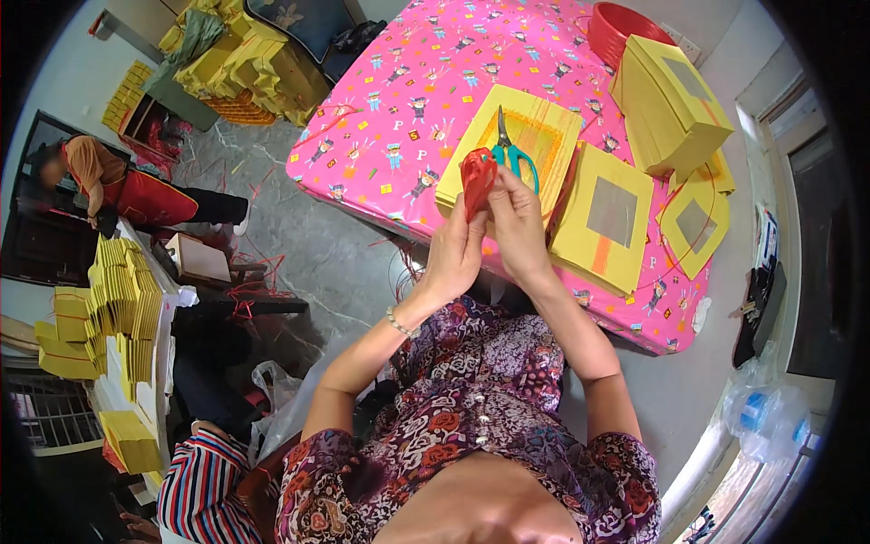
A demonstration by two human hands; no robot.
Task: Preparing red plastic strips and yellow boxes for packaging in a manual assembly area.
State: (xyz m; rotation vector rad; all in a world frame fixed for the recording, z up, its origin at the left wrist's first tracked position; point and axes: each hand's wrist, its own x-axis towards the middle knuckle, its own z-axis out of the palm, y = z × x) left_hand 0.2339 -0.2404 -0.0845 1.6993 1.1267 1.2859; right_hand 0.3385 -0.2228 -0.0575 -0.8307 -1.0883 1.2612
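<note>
Both my hands are raised in front of me at the near edge of a bed-like table. My left hand (455,254), with a beaded bracelet at the wrist, is closed round a bundle of red plastic ribbon (477,172). My right hand (518,222) is closed on the same bundle from the right, its fingertips pinching the side. Just behind it, scissors with teal handles (517,156) lie on a stack of yellow card pieces (458,181), blades pointing away. To the right sits a yellow card stack with a grey window (591,247).
A pink patterned cover (362,136) spreads over the table. At its right stand more yellow stacks (675,113) and a red basin (621,32). Left, a person in a red apron (154,195) stands by a table of yellow card (127,308); another in stripes (204,490) sits nearby.
</note>
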